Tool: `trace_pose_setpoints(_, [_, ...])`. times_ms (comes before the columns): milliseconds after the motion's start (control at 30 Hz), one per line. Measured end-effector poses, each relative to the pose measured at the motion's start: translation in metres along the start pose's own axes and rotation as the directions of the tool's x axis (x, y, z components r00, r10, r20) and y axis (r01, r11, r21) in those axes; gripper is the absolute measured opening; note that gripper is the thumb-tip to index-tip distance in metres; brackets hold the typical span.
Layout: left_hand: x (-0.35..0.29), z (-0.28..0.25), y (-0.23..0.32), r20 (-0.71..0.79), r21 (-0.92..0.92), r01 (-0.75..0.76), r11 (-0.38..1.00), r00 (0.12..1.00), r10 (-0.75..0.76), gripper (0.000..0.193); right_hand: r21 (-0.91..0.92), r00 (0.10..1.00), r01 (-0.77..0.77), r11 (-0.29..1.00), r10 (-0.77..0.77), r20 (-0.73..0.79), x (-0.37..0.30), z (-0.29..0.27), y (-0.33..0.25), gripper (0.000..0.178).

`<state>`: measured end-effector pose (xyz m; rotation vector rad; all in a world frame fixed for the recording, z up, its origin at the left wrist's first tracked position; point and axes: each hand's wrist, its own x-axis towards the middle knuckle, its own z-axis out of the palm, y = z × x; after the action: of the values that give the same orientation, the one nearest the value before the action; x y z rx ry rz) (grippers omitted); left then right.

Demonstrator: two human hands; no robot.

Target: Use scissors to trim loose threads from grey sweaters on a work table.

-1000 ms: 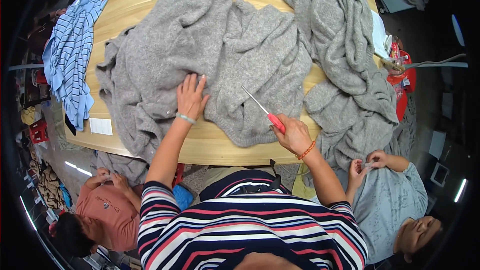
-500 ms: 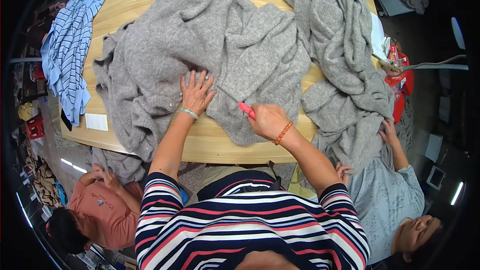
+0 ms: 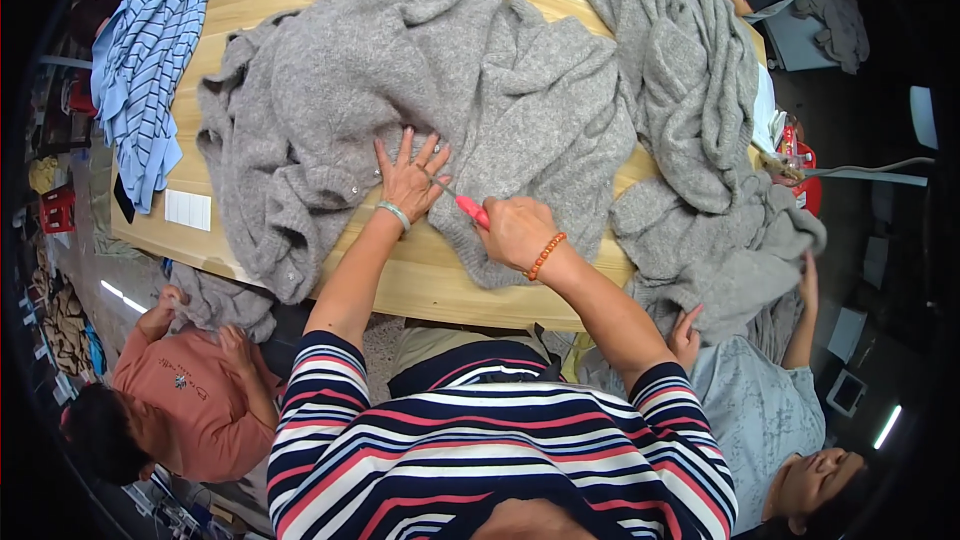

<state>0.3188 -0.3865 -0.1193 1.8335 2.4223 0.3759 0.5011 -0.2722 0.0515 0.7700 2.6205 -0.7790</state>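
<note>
Heaped on the table in front of me is a grey knitted cardigan point(image 3: 345, 70) with small shiny buttons along its edge. My left hand point(image 3: 407, 185) lies flat on the knit near its lower middle, fingers spread. In my right hand point(image 3: 520, 232) is a red-handled tool with a thin metal shaft point(image 3: 473, 211), perhaps an awl or a screwdriver. The shaft points up and left to my left hand's thumb and forefinger. Its tip is hard to make out there. Another grey knit part point(image 3: 550, 90) spreads to the right of the heap.
More grey knitwear point(image 3: 685, 70) lies along the table's right side. A blue striped garment point(image 3: 150, 70) hangs over the left edge near a white label sheet point(image 3: 188, 210). Co-workers in a salmon shirt point(image 3: 195, 395) and a pale blue shirt point(image 3: 755, 415) handle grey knits on either side.
The tool has moved left, bringing its shaft up to my left hand, which stays on the knit. The right co-worker's knit is raised, and another person's arm shows at the far right.
</note>
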Motion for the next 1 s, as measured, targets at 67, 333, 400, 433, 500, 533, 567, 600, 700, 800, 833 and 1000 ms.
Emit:
trace_pose_setpoints(67, [0.001,0.0,-0.001,0.04,0.001,0.008,1.0,0.999,-0.008,0.05,-0.021,1.0,-0.02,1.0,0.02,0.003,0.004,0.004,0.004,0.028])
trace_pose_setpoints(333, [-0.001,0.001,-0.003,0.005,-0.001,-0.002,1.0,1.0,0.002,0.049,-0.013,0.998,-0.017,1.0,0.018,0.064,0.004,0.002,-0.004,0.03])
trace_pose_setpoints(400, [-0.002,-0.004,-0.003,-0.013,0.024,-0.004,1.0,1.0,0.004,0.049,0.035,0.999,0.012,0.999,-0.013,0.037,0.002,0.001,-0.006,0.028])
trace_pose_setpoints(433, [-0.002,-0.006,-0.002,0.045,0.003,-0.012,1.0,0.999,0.012,0.051,0.033,0.999,0.027,0.999,-0.028,0.039,0.001,0.0,-0.007,0.028])
trace_pose_setpoints(500, [-0.004,-0.01,-0.005,0.099,-0.012,-0.013,1.0,0.995,0.014,0.052,0.073,1.0,0.002,0.997,-0.003,0.008,-0.004,-0.003,-0.007,0.025])
trace_pose_setpoints(533, [-0.011,-0.014,-0.006,0.022,-0.034,-0.03,0.999,0.999,0.031,0.055,0.072,1.0,0.015,0.997,-0.016,0.009,-0.006,-0.002,-0.004,0.025])
trace_pose_setpoints(567, [-0.017,-0.016,-0.004,-0.054,-0.059,-0.059,0.996,0.997,0.056,0.057,0.076,1.0,0.021,0.997,-0.022,0.011,-0.01,0.001,0.002,0.025])
trace_pose_setpoints(600, [-0.021,-0.024,0.0,-0.1,-0.038,-0.049,0.998,0.994,0.045,0.061,0.083,1.0,0.021,0.996,-0.022,0.015,-0.013,0.004,0.006,0.026])
trace_pose_setpoints(700, [-0.038,-0.057,0.004,-0.137,0.074,0.191,0.979,0.974,-0.179,0.062,0.071,0.999,0.047,0.996,-0.048,0.007,-0.018,0.005,0.011,0.026])
trace_pose_setpoints(800, [-0.062,-0.059,-0.02,-0.085,0.147,0.317,0.937,0.948,-0.308,0.063,0.08,0.997,0.082,0.993,-0.081,-0.014,-0.016,0.009,0.006,0.025])
trace_pose_setpoints(833, [-0.069,-0.052,-0.03,-0.082,0.148,0.314,0.938,0.949,-0.305,0.063,0.084,0.997,0.079,0.993,-0.078,-0.014,-0.015,0.013,0.003,0.025])
trace_pose_setpoints(1000, [-0.077,-0.033,-0.051,-0.017,0.123,0.248,0.961,0.969,-0.248,0.059,0.027,0.987,0.152,0.988,-0.153,0.04,0.0,0.027,-0.015,0.024])
